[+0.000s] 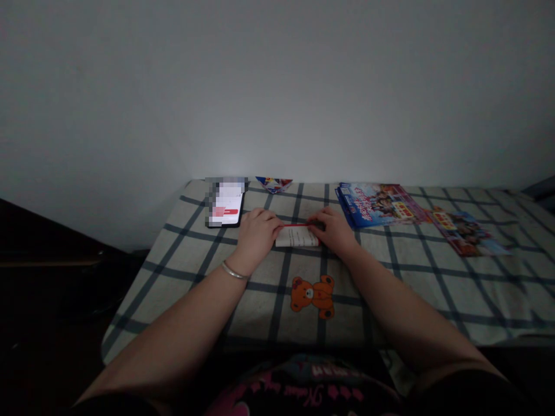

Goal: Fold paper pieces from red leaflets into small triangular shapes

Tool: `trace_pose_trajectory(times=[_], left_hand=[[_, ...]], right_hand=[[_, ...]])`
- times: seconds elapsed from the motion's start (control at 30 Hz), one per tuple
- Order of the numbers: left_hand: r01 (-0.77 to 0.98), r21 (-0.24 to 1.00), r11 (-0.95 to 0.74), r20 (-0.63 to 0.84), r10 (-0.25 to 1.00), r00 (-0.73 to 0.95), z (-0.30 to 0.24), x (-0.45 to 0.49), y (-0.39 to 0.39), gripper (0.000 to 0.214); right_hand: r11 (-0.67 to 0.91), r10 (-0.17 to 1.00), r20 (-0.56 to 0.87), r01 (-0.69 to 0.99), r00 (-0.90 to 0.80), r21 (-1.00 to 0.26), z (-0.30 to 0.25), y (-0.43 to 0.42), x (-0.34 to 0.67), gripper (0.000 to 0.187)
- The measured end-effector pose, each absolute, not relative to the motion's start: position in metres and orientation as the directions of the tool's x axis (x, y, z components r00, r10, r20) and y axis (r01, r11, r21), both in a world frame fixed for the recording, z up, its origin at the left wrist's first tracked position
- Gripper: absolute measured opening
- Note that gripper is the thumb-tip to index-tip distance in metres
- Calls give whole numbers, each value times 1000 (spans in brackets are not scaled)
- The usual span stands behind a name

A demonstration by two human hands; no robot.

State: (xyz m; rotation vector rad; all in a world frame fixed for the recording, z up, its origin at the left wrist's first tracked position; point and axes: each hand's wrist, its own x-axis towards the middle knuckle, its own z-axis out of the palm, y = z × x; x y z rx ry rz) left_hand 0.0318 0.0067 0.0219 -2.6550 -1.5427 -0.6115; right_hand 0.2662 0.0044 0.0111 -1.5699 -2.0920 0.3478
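Note:
A small folded piece of printed paper (297, 236) lies on the checked cloth, white with dark print and a red strip along its far edge. At its left end, my left hand (259, 230) is closed on the paper, fingertips at the far corner. My right hand (332, 230) pinches the opposite end, thumb and forefinger near the red edge. A lit phone (228, 203) rests just beyond my left hand. Behind the paper, close to the wall, sits a small folded colourful paper triangle (274, 184).
The checked cloth (260, 312) covers the table, with an orange bear picture (313, 296) on it near me. To the right lie a stack of colourful leaflets (375, 203) and another leaflet (468, 232). A pale wall (277, 86) rises behind the table.

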Motion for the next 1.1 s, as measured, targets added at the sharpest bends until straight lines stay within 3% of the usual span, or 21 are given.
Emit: trace_pose_trajectory(times=[0.37, 0.53, 0.87, 1.1], left_hand=[[814, 46, -579, 166, 808, 565, 39, 35, 8, 20], [829, -36, -558, 115, 822, 558, 49, 40, 2, 25], [836, -76, -543, 153, 822, 548, 46, 44, -10, 24], [855, -68, -515, 171, 838, 518, 39, 50, -18, 24]], right_hand=[[353, 935, 145, 860, -322, -368, 27, 5, 270, 17], [353, 936, 114, 887, -334, -298, 33, 1, 268, 29], [367, 929, 118, 918, -352, -150, 39, -8, 257, 35], [379, 923, 138, 913, -360, -151, 35, -11, 257, 33]])
